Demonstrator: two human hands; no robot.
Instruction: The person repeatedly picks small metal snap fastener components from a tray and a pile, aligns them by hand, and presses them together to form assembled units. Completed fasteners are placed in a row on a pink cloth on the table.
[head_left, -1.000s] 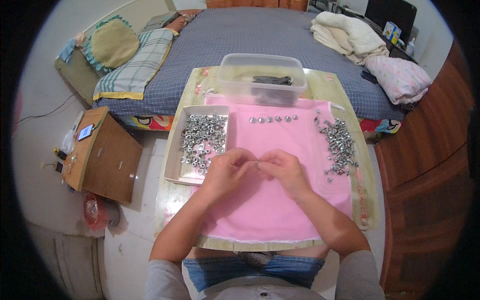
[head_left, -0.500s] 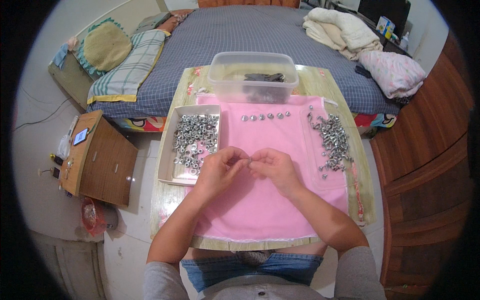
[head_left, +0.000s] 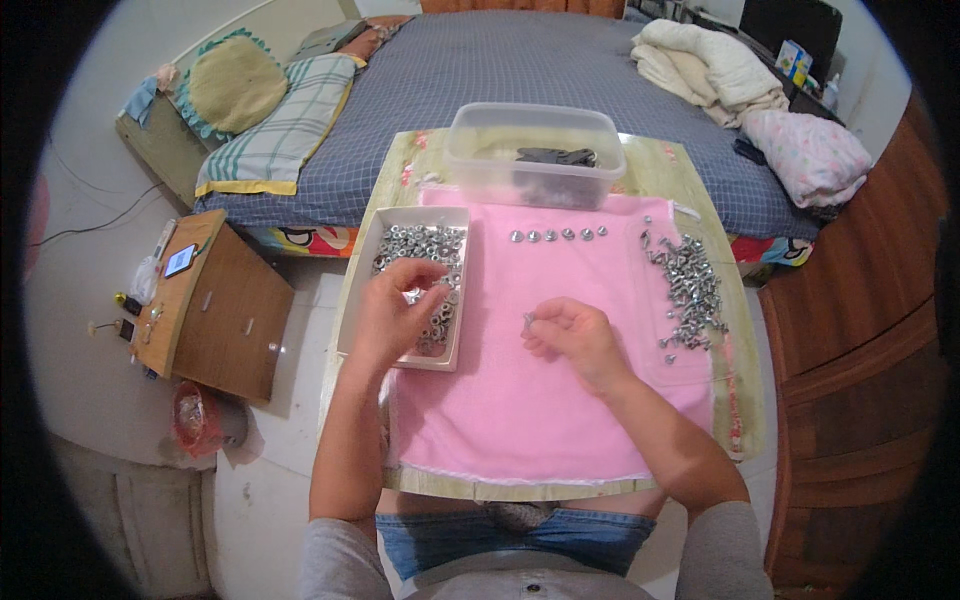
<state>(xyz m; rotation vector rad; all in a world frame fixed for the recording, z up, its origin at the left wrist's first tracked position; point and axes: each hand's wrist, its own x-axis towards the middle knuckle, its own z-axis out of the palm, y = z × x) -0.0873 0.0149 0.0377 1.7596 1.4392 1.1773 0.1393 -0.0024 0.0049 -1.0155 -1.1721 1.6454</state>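
Right hand (head_left: pixel 578 342): fingertips pinch a small metal bolt (head_left: pixel 528 321) above the pink cloth (head_left: pixel 520 430); long axis roughly toward/away from the person, head end indiscernible. Left hand (head_left: pixel 392 312): thumb and forefinger spread above the white box (head_left: pixel 432 364) of nuts (head_left: pixel 418 240). Clear tray (head_left: pixel 690 368): loose bolts (head_left: pixel 690 295). Clear bin (head_left: pixel 482 182): dark items (head_left: pixel 555 157).

Two hands (head_left: pixel 395 312) (head_left: pixel 582 342) are showing; six metal pieces (head_left: pixel 550 236) are forming one row; one box (head_left: pixel 430 363) and one tub (head_left: pixel 482 184) are standing.

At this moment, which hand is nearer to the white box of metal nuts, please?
Left. The left hand is over the white box; the right hand is to the right of it, above the pink cloth, pinching a small metal piece.
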